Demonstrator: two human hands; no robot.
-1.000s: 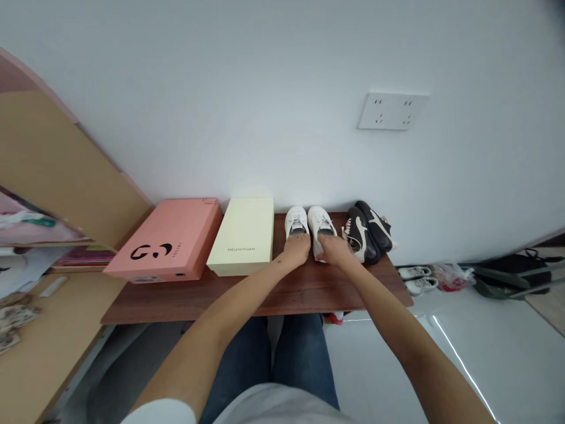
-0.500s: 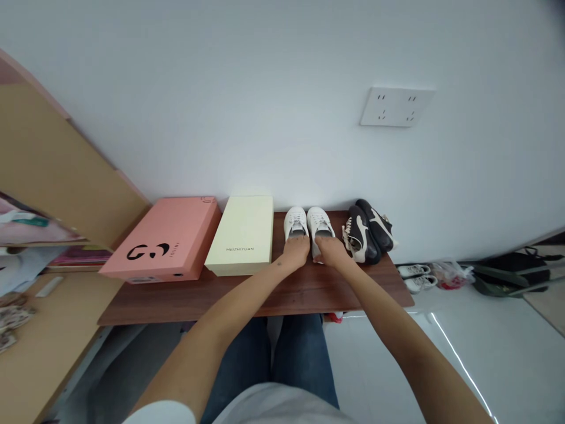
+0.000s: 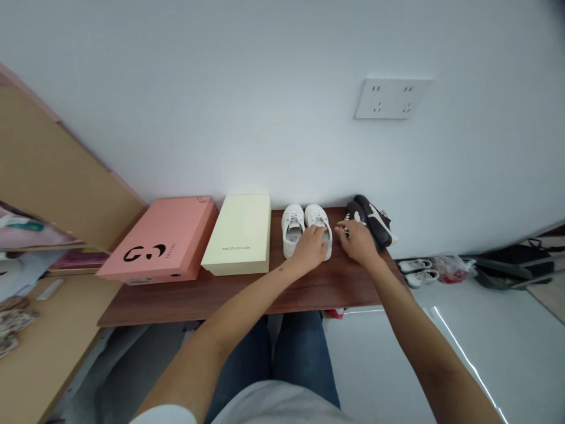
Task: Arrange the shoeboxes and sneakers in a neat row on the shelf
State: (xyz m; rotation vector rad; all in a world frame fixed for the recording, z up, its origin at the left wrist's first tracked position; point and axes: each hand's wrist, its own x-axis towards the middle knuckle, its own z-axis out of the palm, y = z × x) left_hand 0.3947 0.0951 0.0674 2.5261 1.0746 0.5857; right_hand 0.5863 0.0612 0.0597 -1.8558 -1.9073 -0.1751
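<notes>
A pair of white sneakers stands side by side on the brown wooden board, toes to the wall. My left hand (image 3: pixel 312 243) reaches over the heel end of the right white sneaker (image 3: pixel 315 215), fingers spread at its opening; the left white sneaker (image 3: pixel 291 227) is beside it. My right hand (image 3: pixel 356 240) is at the near black shoe (image 3: pixel 355 213), thumb and fingers apart around its lace side, hiding much of it. Behind it the other black shoe (image 3: pixel 375 221), with a cream stripe, leans against its mate. Whether my right fingers press on the shoe is unclear.
On the board (image 3: pixel 282 288), a pale yellow shoebox (image 3: pixel 241 227) and a pink shoebox (image 3: pixel 163 235) lie to the left. A wall socket plate (image 3: pixel 392 99) is above. Grey-white shoes (image 3: pixel 419 274), a plastic bag (image 3: pixel 452 268) and a black bag (image 3: pixel 512 271) are on the floor.
Both hands have come off the heels of the white sneakers. The left hand has shifted right onto the right sneaker, and the right hand has moved right to the black shoes.
</notes>
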